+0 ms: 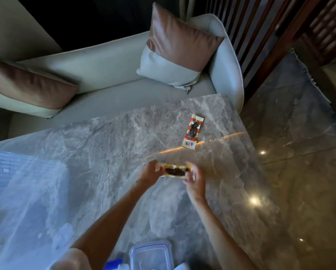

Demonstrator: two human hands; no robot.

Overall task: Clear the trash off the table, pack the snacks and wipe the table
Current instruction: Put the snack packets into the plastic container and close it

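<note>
Above the grey marble table (108, 152) I hold a yellow snack packet (175, 171) with dark contents between both hands. My left hand (149, 173) grips its left end and my right hand (195, 181) pinches its right end. A second snack packet (193, 131), red and white with dark contents, lies flat on the table farther back to the right, apart from both hands. A clear plastic container (151, 256) with a blue-rimmed lid stands at the near edge, below my arms.
A pale sofa (108, 78) with two brown-and-white cushions (175, 47) runs along the table's far side. Window light reflects on the table's left part. A blue object (113, 264) sits beside the container. Glossy floor (299, 172) lies right of the table.
</note>
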